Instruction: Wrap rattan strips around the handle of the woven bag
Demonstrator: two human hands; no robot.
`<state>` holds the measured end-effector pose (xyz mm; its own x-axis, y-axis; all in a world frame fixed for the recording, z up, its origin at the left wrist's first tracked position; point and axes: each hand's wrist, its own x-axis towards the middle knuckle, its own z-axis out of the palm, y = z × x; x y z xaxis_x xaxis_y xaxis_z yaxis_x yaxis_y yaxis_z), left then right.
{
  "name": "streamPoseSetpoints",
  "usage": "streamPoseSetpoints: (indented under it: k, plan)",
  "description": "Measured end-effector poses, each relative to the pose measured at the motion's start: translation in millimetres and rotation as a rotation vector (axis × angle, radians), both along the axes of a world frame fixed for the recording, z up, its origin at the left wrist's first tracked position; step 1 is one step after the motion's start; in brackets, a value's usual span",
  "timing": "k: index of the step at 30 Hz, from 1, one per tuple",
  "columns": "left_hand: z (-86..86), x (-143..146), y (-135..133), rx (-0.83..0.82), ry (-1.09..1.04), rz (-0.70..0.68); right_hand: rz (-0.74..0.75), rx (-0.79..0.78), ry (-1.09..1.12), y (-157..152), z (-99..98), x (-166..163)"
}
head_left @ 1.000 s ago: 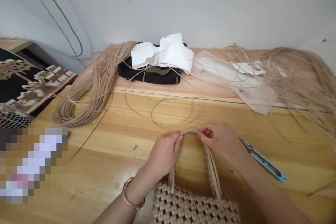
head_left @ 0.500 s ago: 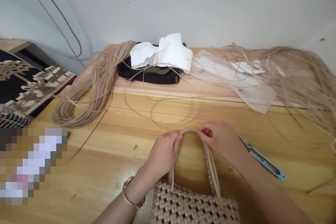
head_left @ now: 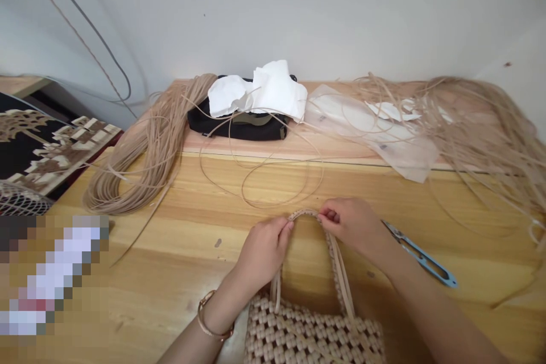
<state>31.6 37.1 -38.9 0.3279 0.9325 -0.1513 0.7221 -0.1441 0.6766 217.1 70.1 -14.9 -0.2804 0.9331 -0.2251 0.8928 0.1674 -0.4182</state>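
A beige woven bag [head_left: 315,333] stands at the bottom middle of the head view, its lower part cut off by the frame. Its handle [head_left: 306,212] rises in an arch. My left hand [head_left: 265,250] pinches the left shoulder of the arch between thumb and fingers. At the right shoulder, my right hand [head_left: 347,222] pinches the handle with bent fingers. Loose flat strands [head_left: 342,278] run from beneath my right hand down to the bag's rim. Close by my right forearm lies a blue-handled cutter or snips [head_left: 422,253] on the table.
A coil of beige strands [head_left: 132,165] lies at the left, a looser tangle [head_left: 482,119] at the right. Between them are a black pouch [head_left: 239,127] under white paper [head_left: 279,88] and a clear plastic bag [head_left: 379,131]. Thin strand loops [head_left: 273,205] spread across the table beyond my hands.
The view has shifted slightly, so the table's things appear a little further left. Both hands keep their hold on the handle in nearly the same pose.
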Motion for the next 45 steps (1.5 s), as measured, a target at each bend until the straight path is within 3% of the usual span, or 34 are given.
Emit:
streamPoseSetpoints:
  k: [13, 33, 38, 45]
  plan:
    - [11.1, -6, 4, 0.046, 0.228, -0.090, -0.076, 0.034, -0.018, -5, 2.5, -4]
    - [8.2, -1, 5, -0.006, 0.114, -0.014, -0.107, 0.040, -0.019, -7, 2.7, -4]
    - [15.6, 1, 8, 0.045, 0.276, -0.122, -0.124, 0.041, -0.039, -9, 2.3, -3]
    - [28.7, 16, 27, 0.242, 0.522, -0.306, -0.121, 0.050, -0.088, -9, 4.3, -3]
